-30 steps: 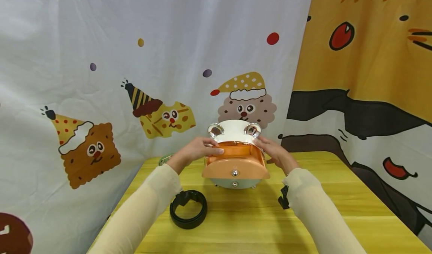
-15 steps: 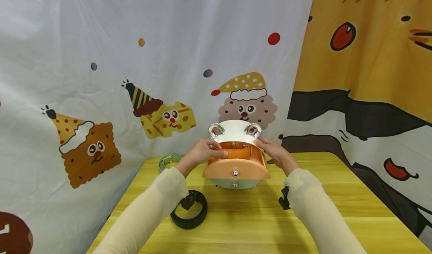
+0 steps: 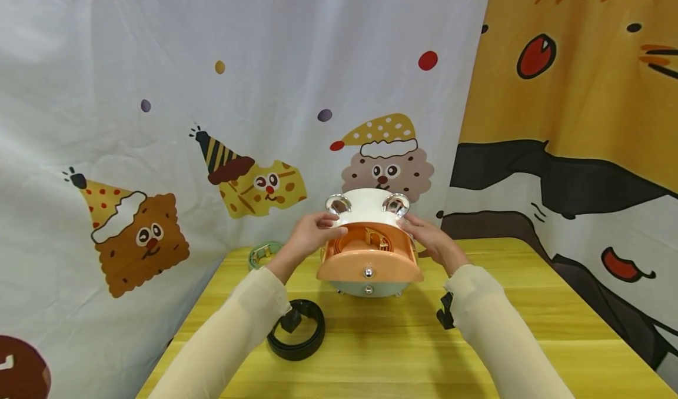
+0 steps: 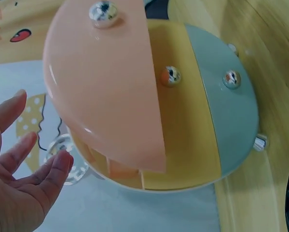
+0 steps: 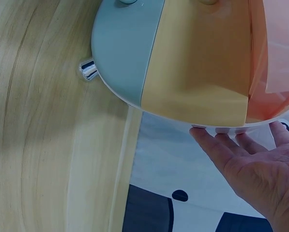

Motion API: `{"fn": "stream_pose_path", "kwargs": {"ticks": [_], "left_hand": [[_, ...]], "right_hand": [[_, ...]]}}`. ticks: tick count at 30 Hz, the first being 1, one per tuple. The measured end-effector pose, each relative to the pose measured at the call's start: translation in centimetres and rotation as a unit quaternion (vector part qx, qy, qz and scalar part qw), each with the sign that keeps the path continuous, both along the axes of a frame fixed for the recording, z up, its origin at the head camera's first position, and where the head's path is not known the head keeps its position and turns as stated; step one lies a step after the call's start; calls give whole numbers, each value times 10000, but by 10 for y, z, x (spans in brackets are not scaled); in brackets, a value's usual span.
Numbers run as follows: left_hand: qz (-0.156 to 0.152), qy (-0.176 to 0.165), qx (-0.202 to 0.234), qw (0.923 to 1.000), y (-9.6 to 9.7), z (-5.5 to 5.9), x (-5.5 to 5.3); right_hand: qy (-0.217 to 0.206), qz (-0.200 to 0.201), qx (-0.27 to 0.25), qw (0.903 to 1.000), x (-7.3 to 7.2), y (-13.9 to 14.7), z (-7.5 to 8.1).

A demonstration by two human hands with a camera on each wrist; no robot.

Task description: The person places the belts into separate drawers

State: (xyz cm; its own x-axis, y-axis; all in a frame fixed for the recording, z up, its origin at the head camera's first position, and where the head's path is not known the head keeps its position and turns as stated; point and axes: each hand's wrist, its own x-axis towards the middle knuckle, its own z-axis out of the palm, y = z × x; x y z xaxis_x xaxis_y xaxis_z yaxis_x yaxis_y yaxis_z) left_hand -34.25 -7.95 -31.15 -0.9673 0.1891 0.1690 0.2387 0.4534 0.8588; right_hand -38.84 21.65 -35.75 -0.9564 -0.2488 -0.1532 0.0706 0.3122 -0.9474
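Observation:
A rounded white cabinet (image 3: 367,206) with silver ears stands at the table's far side, its peach top drawer (image 3: 369,263) pulled out. Inside the drawer lies a coiled orange belt with a gold buckle (image 3: 377,239). My left hand (image 3: 311,238) hovers by the drawer's left side, holding nothing; in the left wrist view its fingers (image 4: 47,181) are spread and apart from the cabinet. On the other side, my right hand (image 3: 434,243) rests its fingertips against the cabinet's wall, as the right wrist view shows. Yellow and green drawers below, the green front (image 4: 226,96) plain here, are pushed in.
A coiled black belt (image 3: 316,333) lies on the wooden table (image 3: 381,358) in front of the cabinet, partly behind my left wrist's camera. Further back left is a coiled green belt (image 3: 255,258). A cartoon-printed curtain (image 3: 275,93) hangs behind the table.
My left hand has let go of the orange belt, which has dropped down into the drawer, and has drawn back slightly left and up. The right hand stays at the cabinet's side.

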Motion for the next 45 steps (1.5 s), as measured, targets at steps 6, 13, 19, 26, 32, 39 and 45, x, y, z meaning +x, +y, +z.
{"fn": "stream_pose_path", "kwargs": {"ticks": [6, 13, 19, 26, 32, 39, 45], "left_hand": [[89, 74, 264, 9996, -1, 3, 10], [28, 50, 455, 9989, -8, 2, 20], [-83, 163, 787, 9967, -13, 0, 33], [-113, 193, 1064, 9941, -10, -5, 50], [-186, 291, 1285, 9911, -5, -12, 62], [-180, 363, 1400, 9893, 1, -27, 70], [-343, 345, 1374, 9893, 9, -43, 79]], "right_hand": [[-7, -58, 55, 10000, 0, 0, 0], [-36, -115, 48, 9999, 0, -1, 1], [-5, -109, 91, 9999, 0, -1, 1], [-34, -135, 63, 9999, 1, -1, 3], [-42, -143, 49, 9999, 1, -1, 2], [-22, -118, 65, 9999, 1, 0, 1], [-28, -121, 31, 9999, 2, 0, 1]]}}
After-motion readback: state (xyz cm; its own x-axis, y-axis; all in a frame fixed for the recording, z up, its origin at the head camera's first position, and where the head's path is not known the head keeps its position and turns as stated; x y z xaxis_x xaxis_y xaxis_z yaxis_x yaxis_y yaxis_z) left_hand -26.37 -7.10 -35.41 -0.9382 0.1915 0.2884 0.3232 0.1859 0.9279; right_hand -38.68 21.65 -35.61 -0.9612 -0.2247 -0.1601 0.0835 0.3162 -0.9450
